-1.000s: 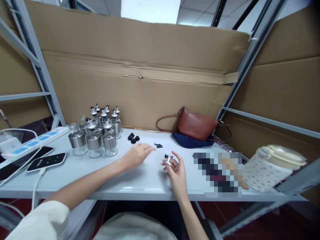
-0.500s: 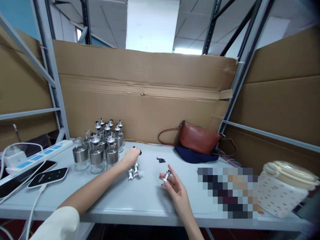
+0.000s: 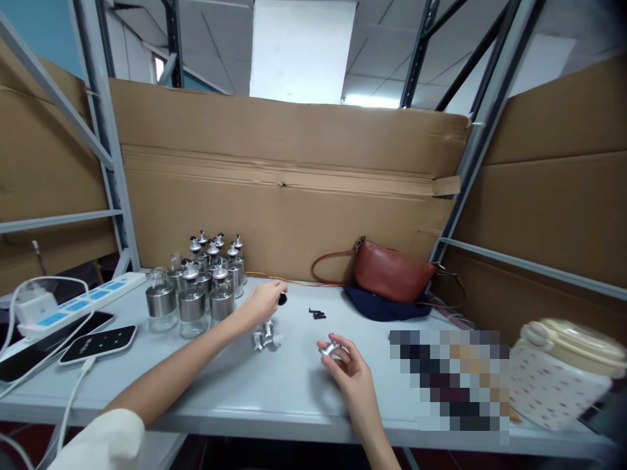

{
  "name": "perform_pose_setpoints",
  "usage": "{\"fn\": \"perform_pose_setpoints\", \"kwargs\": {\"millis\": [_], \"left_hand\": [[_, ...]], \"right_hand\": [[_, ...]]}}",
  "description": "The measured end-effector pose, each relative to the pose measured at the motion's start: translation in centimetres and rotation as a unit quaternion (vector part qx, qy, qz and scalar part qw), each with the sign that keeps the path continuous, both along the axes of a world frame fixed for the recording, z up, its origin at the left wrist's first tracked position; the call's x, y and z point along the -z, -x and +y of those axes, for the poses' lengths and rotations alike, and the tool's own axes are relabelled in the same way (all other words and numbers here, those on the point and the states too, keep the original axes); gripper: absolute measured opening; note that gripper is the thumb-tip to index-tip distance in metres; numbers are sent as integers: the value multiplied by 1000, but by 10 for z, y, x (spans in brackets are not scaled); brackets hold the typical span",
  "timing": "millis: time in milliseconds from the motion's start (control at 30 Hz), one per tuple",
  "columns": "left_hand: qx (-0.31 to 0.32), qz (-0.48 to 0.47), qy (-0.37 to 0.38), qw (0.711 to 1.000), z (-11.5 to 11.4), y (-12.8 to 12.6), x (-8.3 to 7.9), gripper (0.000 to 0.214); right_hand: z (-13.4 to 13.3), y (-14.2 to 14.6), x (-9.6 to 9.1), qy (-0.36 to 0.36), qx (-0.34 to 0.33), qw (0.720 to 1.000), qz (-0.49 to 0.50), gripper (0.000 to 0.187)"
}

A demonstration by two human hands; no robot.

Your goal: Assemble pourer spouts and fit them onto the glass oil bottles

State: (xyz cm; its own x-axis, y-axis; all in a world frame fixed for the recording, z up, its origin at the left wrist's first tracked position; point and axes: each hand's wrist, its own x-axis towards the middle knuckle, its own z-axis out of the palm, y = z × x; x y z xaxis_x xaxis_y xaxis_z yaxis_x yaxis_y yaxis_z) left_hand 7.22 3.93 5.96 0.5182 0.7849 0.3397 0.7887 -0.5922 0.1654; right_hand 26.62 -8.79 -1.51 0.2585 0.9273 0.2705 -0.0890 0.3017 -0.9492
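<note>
My left hand [image 3: 264, 303] reaches over the middle of the table, its fingers closed on a small black round piece [image 3: 282, 299]. Just below it, several silver bottle tops [image 3: 267, 337] lie in a cluster. My right hand [image 3: 353, 372] is raised over the table to the right, its fingers closed around a silver bottle top [image 3: 331, 349]. Between and beyond the hands lie several small black pieces [image 3: 317, 314]. Left of my left hand, glass bottles with metal bands [image 3: 192, 304] stand in a group; most carry silver tops with black tips, while a front-left one [image 3: 161, 301] has an uncovered neck.
A brown leather bag [image 3: 392, 269] rests on a dark blue cap [image 3: 379, 307] at the back right. Farther right stands a dotted container [image 3: 558, 385] beside a blurred-out patch. At left are a power strip [image 3: 93, 300], a charging phone [image 3: 98, 344] and cables. Cardboard walls [image 3: 289, 222] enclose the table.
My left hand has shifted slightly right with the black piece. In my right hand the silver top has turned from upright to more level, and the index finger has curled in over it.
</note>
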Motion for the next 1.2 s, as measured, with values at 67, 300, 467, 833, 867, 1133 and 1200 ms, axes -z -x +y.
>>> {"fn": "perform_pose_setpoints", "kwargs": {"millis": [67,300,467,833,867,1133,1200], "left_hand": [[60,-73,1,996,-24,-3,-7,31],[191,-282,280,898,-69,-18,18,29],[176,-440,453,755,-55,-31,48,25],[179,-593,446,647,-81,-30,54,33],[178,-594,454,639,-80,-31,55,33],[171,-570,515,617,-78,-29,55,27],[171,-559,537,608,-77,-27,54,30]], "right_hand": [[3,0,0,-1,34,999,-9,44],[14,13,-7,-15,62,996,62,43],[10,16,-5,-18,80,996,41,38],[-3,14,0,-44,73,996,-8,28],[-4,14,0,-46,71,996,-15,28],[-5,15,0,-40,38,995,-78,32],[-5,14,1,-47,37,996,-72,30]]}}
